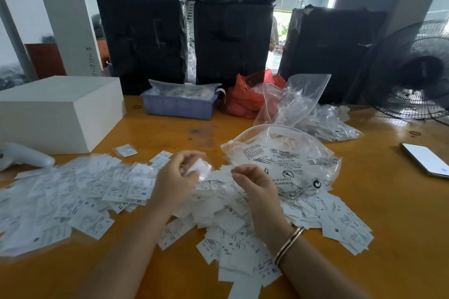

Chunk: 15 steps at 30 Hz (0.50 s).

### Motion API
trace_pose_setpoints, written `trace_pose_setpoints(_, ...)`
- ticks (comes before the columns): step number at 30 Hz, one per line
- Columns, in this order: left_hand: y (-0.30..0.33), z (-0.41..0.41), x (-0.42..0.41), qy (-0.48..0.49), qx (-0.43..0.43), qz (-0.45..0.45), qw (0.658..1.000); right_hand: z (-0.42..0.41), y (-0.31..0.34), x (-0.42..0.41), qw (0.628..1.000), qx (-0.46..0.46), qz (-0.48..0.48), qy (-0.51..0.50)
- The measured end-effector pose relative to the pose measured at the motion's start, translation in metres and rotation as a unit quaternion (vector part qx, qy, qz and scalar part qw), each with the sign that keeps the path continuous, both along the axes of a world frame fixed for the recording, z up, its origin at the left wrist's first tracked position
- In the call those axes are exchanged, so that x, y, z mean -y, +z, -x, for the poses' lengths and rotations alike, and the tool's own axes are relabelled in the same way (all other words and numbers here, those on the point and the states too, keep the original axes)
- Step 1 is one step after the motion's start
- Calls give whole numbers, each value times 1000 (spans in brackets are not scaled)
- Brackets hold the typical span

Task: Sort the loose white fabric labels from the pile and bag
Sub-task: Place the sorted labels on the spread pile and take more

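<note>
A wide pile of loose white fabric labels (80, 192) with black print covers the orange table (388, 213) in front of me. Behind it lies a clear plastic bag (286, 153) with black warning print, its mouth toward the pile. My left hand (176, 179) hovers over the middle of the pile and holds a small white label in a clear sleeve (202, 167) between curled fingers. My right hand (255, 184) is just to the right, its thumb and fingertips pinched together; whether anything is between them is too small to tell.
A white box (58, 111) stands at the left, a blue tray (178, 104) and a red bag (245, 97) at the back. More clear bags of labels (325, 121) lie right of centre. A phone (427, 159) and a black fan (413, 73) are at the right.
</note>
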<state>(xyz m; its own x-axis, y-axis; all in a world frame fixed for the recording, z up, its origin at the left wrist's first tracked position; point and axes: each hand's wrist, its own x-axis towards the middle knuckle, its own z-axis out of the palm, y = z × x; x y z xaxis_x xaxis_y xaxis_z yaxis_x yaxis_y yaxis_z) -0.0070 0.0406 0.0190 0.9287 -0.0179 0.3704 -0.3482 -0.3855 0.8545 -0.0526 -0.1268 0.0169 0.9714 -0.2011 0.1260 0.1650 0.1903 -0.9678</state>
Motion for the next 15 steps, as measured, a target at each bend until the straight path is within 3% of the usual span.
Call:
trace_pose_setpoints(3,-1,-13,-24,149,0,-62,987,-2,1,2,995,35,88,-25)
trace_pose_setpoints(6,-8,-16,-36,235,-29,-130,963,-2,3,4,981,74,168,-59)
trace_pose_setpoints(9,-14,-14,-38,305,-43,-296,904,-1,6,8,960,112,234,-110)
trace_pose_setpoints(11,-15,-13,-40,331,-42,-352,874,-4,12,14,941,134,276,-140)
trace_pose_setpoints(15,-13,-12,-33,293,37,-325,898,-24,31,39,907,136,337,-214)
